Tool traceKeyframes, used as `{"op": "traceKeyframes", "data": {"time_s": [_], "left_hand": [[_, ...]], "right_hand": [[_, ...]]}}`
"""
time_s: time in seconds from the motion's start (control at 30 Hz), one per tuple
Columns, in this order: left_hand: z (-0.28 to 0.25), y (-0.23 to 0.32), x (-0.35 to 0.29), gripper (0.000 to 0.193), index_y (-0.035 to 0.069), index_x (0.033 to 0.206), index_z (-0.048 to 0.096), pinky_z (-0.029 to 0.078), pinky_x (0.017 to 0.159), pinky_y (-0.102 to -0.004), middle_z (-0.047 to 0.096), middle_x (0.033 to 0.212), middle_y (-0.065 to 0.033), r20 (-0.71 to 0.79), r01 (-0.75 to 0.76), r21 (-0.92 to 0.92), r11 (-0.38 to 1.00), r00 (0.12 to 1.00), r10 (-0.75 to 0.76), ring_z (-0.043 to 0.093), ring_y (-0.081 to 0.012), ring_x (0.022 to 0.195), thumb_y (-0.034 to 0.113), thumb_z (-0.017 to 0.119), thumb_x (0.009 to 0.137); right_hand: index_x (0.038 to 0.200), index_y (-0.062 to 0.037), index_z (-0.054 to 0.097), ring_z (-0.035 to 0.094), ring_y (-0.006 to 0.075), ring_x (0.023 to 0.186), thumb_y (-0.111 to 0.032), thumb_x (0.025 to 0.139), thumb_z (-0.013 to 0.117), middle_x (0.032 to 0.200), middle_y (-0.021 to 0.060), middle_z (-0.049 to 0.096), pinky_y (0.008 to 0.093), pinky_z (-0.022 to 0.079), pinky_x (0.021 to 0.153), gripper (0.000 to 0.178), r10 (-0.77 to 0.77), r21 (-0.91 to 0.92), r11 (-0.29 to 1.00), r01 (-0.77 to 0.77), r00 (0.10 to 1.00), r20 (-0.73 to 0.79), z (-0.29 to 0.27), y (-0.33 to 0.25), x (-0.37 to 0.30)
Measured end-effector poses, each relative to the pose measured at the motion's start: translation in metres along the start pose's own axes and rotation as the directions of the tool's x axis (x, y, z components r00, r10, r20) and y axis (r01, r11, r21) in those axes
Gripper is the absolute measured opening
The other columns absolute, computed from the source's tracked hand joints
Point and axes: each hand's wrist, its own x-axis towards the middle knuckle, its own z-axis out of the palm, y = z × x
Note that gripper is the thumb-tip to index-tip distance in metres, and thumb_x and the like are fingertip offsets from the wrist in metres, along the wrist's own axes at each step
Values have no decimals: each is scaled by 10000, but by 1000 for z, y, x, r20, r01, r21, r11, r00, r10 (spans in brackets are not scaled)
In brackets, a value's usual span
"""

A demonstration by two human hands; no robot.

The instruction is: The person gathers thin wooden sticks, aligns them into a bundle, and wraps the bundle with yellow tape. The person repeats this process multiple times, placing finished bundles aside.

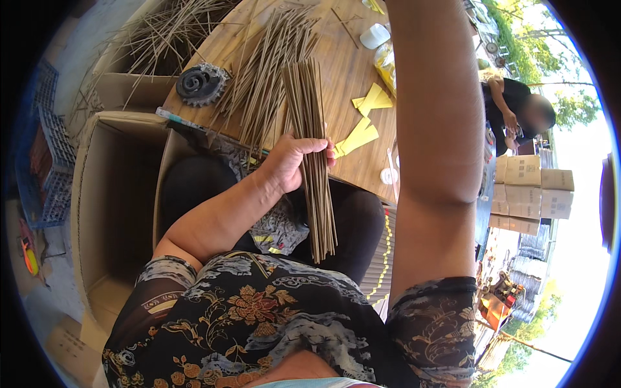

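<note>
My left hand is closed round the middle of a bundle of thin brown incense sticks. The bundle stands nearly upright over my lap, its top end above the table edge. My right arm reaches up past the top of the picture, so its hand is out of sight. Just beyond the bundle, a pile of loose incense sticks lies on the wooden table. To the right of them are folded yellow paper strips.
A black spiral object sits at the table's left edge. An open cardboard box stands at my left, with blue crates beyond it. More sticks fill a box at the far left. Another person works near stacked cartons at right.
</note>
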Motion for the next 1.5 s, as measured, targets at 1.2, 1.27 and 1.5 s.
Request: {"op": "traceKeyframes", "data": {"time_s": [1.2, 1.27, 1.5], "left_hand": [[143, 46, 5, 547, -4, 1222, 401, 469, 687, -283, 567, 781, -64, 530, -558, 564, 609, 810, 251, 561, -152, 726, 27, 636, 728], [148, 44, 19, 545, -12, 1209, 413, 460, 695, -259, 575, 779, -51, 519, -561, 645, 519, 820, 241, 564, -137, 736, 21, 638, 714], [122, 33, 46, 540, -12, 1198, 428, 456, 692, -227, 578, 803, -27, 455, -512, 764, 393, 859, 235, 554, -96, 746, 33, 657, 711]], "right_hand": [[1073, 9, 484, 507, 89, 786, -51, 739, 615, 818, 34, 549, 250, 444, 717, 364, 317, -222, 906, -359, 926, -203, -52, 73, -245], [1102, -13, 480, 530, 107, 822, -62, 725, 625, 884, 53, 569, 264, 446, 748, 407, 219, -251, 927, -277, 947, -237, -69, 85, -233], [1207, -41, 311, 502, 160, 994, -7, 729, 631, 1053, 70, 511, 287, 420, 871, 576, -68, -180, 983, 23, 966, -250, -76, 105, -222]]}}
